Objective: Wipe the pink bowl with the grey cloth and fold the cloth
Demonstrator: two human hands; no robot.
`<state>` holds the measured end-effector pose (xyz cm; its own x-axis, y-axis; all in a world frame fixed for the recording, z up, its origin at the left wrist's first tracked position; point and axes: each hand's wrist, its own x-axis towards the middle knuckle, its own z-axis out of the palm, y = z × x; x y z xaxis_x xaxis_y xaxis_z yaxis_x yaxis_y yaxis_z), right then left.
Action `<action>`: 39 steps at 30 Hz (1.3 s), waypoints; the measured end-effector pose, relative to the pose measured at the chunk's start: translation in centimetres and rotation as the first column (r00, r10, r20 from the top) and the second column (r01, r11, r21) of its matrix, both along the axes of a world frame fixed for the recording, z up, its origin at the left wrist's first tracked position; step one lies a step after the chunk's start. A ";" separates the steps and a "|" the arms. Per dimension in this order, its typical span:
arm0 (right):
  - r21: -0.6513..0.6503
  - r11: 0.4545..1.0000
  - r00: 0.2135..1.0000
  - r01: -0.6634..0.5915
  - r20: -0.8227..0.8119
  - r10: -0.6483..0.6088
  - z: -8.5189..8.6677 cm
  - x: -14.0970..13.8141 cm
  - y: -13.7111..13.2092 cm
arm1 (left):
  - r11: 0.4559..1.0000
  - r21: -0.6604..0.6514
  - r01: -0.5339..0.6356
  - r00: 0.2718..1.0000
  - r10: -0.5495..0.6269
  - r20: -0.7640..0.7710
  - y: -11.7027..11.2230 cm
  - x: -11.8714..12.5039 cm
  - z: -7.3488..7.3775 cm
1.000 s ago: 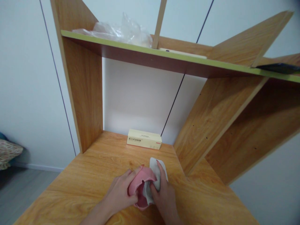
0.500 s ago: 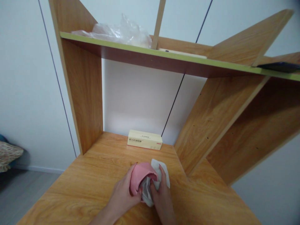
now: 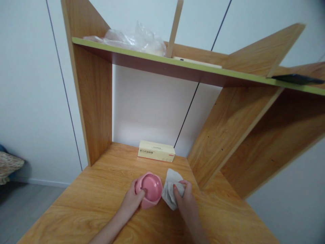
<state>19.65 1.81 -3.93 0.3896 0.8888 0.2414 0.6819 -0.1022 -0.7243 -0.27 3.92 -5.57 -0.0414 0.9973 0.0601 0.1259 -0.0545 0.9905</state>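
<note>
A left hand point(image 3: 132, 200) grips a pink bowl point(image 3: 150, 188) resting on a wooden desk point(image 3: 96, 196), in front of a cream box point(image 3: 156, 151). Just right of the bowl, the right hand point(image 3: 185, 203) clutches a crumpled white cloth point(image 3: 171, 188).
</note>
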 end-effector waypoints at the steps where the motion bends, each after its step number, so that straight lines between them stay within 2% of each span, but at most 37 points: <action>1: -0.015 1.000 1.000 -0.005 0.024 0.005 -0.2 0.8 0.2 | 0.998 -0.059 -0.008 0.998 0.012 0.061 0.3 0.0 -0.3; 4: -0.009 0.998 0.998 -0.057 0.039 0.058 -0.8 2.7 0.6 | 0.976 -0.216 0.001 0.969 0.052 0.242 0.9 0.1 -0.9; 7: -0.027 0.992 0.992 -0.122 -0.016 0.122 -0.9 3.1 0.4 | 0.966 -0.256 -0.024 0.923 0.119 0.365 0.8 0.1 -0.8; 10: -0.088 0.973 0.977 -0.213 -0.050 0.210 -0.6 1.2 -0.9 | 0.962 -0.257 -0.087 0.895 0.189 0.404 0.7 -0.1 -0.1; 13: -0.192 0.928 0.947 -0.321 -0.082 0.311 -0.4 -1.9 -3.0 | 0.966 -0.225 -0.130 0.884 0.216 0.415 0.6 -0.5 0.8; 17: -0.369 0.818 0.891 -0.441 -0.069 0.449 -0.1 -5.1 -5.3 | 0.976 -0.151 -0.160 0.886 0.209 0.414 0.7 -1.0 1.9; 19: -0.363 0.781 0.850 -0.508 -0.065 0.523 0.6 -5.5 -5.4 | 0.978 -0.120 -0.169 0.892 0.204 0.403 0.7 -1.1 2.2; 20: -0.317 0.785 0.838 -0.533 -0.071 0.541 1.2 -5.4 -5.1 | 0.980 -0.106 -0.167 0.897 0.196 0.397 0.6 -1.1 2.3; 21: -0.242 0.812 0.845 -0.531 -0.085 0.528 1.9 -5.3 -4.6 | 0.983 -0.090 -0.163 0.900 0.185 0.394 0.5 -1.1 2.3; 23: -0.050 0.911 0.907 -0.409 -0.135 0.399 3.4 -4.9 -3.3 | 0.988 -0.057 -0.145 0.907 0.156 0.391 0.3 -0.9 2.2; 25: 0.061 0.929 0.883 -0.365 -0.293 0.366 4.5 -5.1 -2.0 | 0.993 -0.020 -0.115 0.914 0.114 0.389 -0.1 -0.6 1.8; 28: 0.086 0.891 0.718 -0.445 -0.561 0.413 5.0 -6.1 -0.7 | 0.999 0.017 -0.031 0.932 0.023 0.362 -0.7 -0.4 1.4; 30: 0.112 0.886 0.646 -0.449 -0.645 0.409 4.6 -6.7 -0.4 | 0.999 0.038 0.021 0.940 -0.032 0.340 -1.0 -0.3 1.4; 34: 0.085 0.929 0.624 -0.361 -0.718 0.308 3.4 -5.8 -0.1 | 0.994 0.051 0.094 0.949 -0.105 0.299 -1.2 -0.2 1.9; 37: 0.010 0.962 0.634 -0.272 -0.751 0.187 2.7 -3.2 0.7 | 0.994 0.030 0.108 0.965 -0.113 0.238 -0.9 -0.3 1.9; 39: -0.063 0.977 0.676 -0.204 -0.731 0.094 2.3 -1.0 1.2 | 0.994 0.081 0.078 0.978 -0.092 0.186 -0.4 -0.6 1.7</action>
<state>18.67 3.06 -1.66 0.2525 0.9513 -0.1769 -0.0310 -0.1748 -0.9841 -0.83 3.47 -3.88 0.0262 0.9909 0.1317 -0.0713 -0.1295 0.9890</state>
